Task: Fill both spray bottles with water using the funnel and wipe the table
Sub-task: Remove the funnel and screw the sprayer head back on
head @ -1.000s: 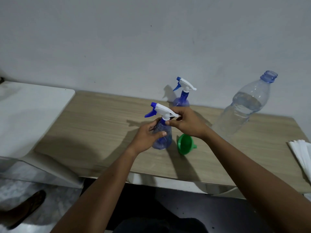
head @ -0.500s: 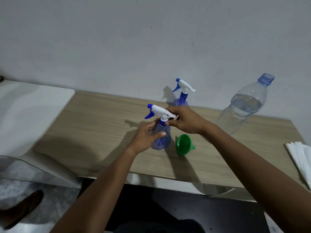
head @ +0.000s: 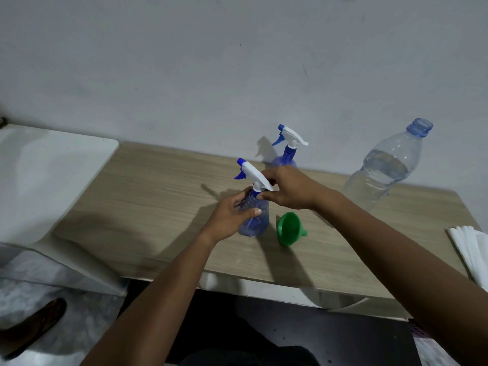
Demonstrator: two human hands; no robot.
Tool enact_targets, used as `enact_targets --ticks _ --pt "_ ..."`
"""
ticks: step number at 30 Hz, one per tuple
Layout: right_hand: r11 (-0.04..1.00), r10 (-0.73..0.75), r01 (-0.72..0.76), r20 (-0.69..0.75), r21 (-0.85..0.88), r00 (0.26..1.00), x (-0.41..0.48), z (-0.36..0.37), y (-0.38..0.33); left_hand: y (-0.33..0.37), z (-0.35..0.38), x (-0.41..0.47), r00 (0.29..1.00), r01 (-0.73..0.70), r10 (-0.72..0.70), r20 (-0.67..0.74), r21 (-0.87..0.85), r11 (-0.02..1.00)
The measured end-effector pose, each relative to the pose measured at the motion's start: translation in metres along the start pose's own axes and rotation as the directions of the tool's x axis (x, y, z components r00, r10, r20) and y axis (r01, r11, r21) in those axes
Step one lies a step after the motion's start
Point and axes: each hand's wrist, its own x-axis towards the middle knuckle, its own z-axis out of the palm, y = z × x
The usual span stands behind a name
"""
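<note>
A blue spray bottle stands upright on the wooden table. My left hand wraps around its body. My right hand pinches its white-and-blue trigger head at the neck. A second blue spray bottle with its head on stands behind, by the wall. A green funnel lies on its side just right of the held bottle. A large clear water bottle, uncapped and partly full, stands at the back right.
A stack of white paper towels lies at the table's right edge. A white surface adjoins the table on the left. A shoe rests on the floor at lower left. The wall runs close behind the table.
Both hands stay on the near spray bottle. Its trigger head has turned slightly, the nozzle pointing more up and left.
</note>
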Motion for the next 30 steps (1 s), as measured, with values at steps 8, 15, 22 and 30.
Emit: enact_targets --ticks 8,15,22,30 --pt "0.994 0.105 -0.101 -0.184 0.031 0.977 -0.007 0.014 -0.006 -0.005 -0.002 0.003 1.000 -0.005 0.005 -0.012 0.006 1.000" --pt "0.978 0.207 -0.200 -0.318 0.055 0.925 -0.018 0.030 -0.008 -0.003 -0.001 0.000 1.000 -0.028 0.028 0.013 0.013 1.000" --pt "0.849 0.265 -0.148 -0.165 0.508 0.950 -0.021 0.029 -0.002 -0.003 0.000 0.003 0.999 -0.045 0.045 0.004 -0.016 0.999" --pt "0.807 0.169 -0.053 -0.145 0.589 0.975 -0.026 0.031 0.006 0.000 0.000 0.001 1.000 -0.016 0.017 0.007 -0.042 0.999"
